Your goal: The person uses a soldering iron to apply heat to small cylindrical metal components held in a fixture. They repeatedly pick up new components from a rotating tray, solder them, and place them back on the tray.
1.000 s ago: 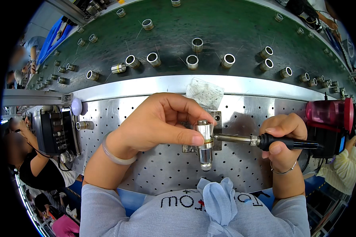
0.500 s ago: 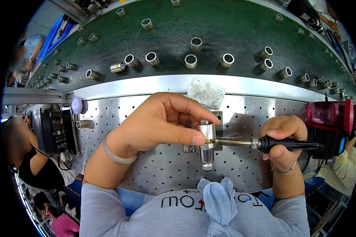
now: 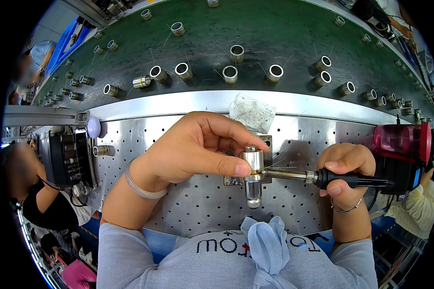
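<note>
My left hand (image 3: 193, 149) pinches a shiny metal cylinder (image 3: 251, 160) between thumb and fingers, seated on a narrower round-ended metal post (image 3: 253, 192). Thin wires stick out to the right from the cylinder's side. In my right hand (image 3: 346, 166) is a soldering iron (image 3: 294, 175) with a black handle, held level and pointing left. The iron's tip meets the cylinder at its lower edge, by a thin yellowish band. Behind the cylinder is a small metal block (image 3: 268, 143), partly hidden by my left hand.
Across the far side runs a green belt (image 3: 202, 33) bearing several metal rings with thin wires. A stained white pad (image 3: 252, 113) lies at the perforated metal table's (image 3: 197, 207) far edge. Another metal ring (image 3: 103, 151) and a black device (image 3: 62, 159) are left; a pink container (image 3: 400, 144) is right.
The rings on the belt have shifted very slightly left. The wires at the cylinder look more spread out. Both hands and the soldering iron stay almost in place.
</note>
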The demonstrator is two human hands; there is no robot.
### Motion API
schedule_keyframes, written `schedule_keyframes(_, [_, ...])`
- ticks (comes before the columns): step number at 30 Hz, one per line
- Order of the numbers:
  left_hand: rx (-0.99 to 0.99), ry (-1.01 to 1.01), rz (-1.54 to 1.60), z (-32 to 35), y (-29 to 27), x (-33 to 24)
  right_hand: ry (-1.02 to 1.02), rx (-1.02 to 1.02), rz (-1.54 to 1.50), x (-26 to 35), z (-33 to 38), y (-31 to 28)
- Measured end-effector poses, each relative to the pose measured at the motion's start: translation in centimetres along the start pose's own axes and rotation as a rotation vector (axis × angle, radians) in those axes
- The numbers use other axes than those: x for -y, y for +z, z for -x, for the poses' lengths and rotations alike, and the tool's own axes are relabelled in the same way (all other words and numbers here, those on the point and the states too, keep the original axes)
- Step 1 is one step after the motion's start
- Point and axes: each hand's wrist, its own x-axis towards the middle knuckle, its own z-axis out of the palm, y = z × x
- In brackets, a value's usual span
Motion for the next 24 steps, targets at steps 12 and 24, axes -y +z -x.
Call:
schedule_keyframes(12, [-0.011, 0.014, -0.043, 0.03, 0.24, -0.08, 0.032, -0.079, -0.061, -0.01, 0.39, -0.3])
schedule_keyframes(24, [-0.015, 0.002, -0.046, 0.12, 0.32, -0.14, 0.019, -0.017, -0.015, -0.18, 0.2, -0.18])
